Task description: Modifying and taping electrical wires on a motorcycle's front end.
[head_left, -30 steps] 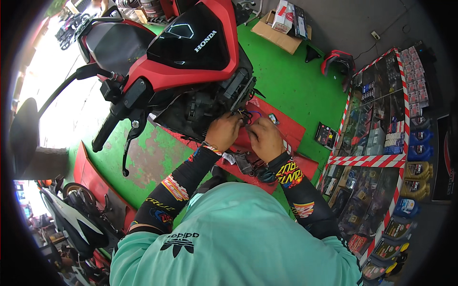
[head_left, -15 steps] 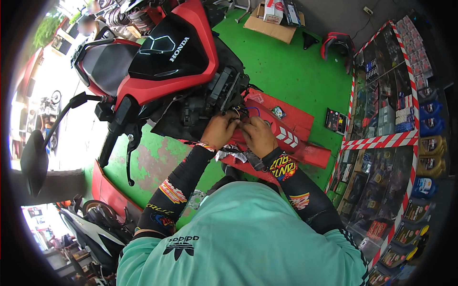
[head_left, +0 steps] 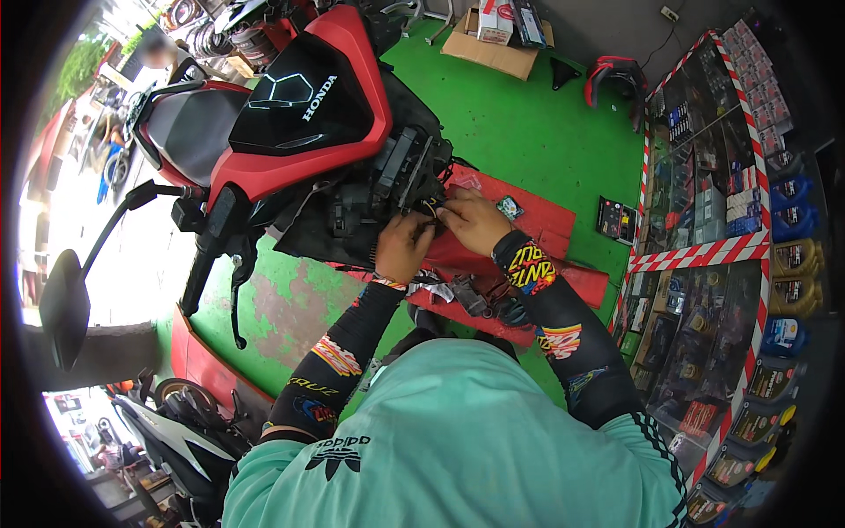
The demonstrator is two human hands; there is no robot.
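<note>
Both my hands meet at the front of a red and black scooter (head_left: 352, 75), whose front parts are off, showing black frame and fittings. My left hand (head_left: 403, 248) is closed, its thumb and fingers pinched beside the wiring; what lies between them is too small to make out. Just right of it, my right hand (head_left: 475, 222) reaches in with fingers closed around thin wires (head_left: 429, 205), one of them yellow. The fingertips of the two hands nearly touch. Dark brackets and housings (head_left: 396, 167) of the scooter stand right above the wires.
A red platform (head_left: 550, 216) lies under the hands, bearing a small colourful packet (head_left: 510, 208) and dark parts (head_left: 471, 297). A boxed item (head_left: 616, 220) is on the green floor. Right stands a glass display case (head_left: 695, 255); a cardboard box (head_left: 493, 53) and a red-black panel (head_left: 616, 84) are farther off.
My right hand has moved up and away from me, onto the wires by the scooter's front. A blue wire seen before is now hidden. My left hand stays close to its place.
</note>
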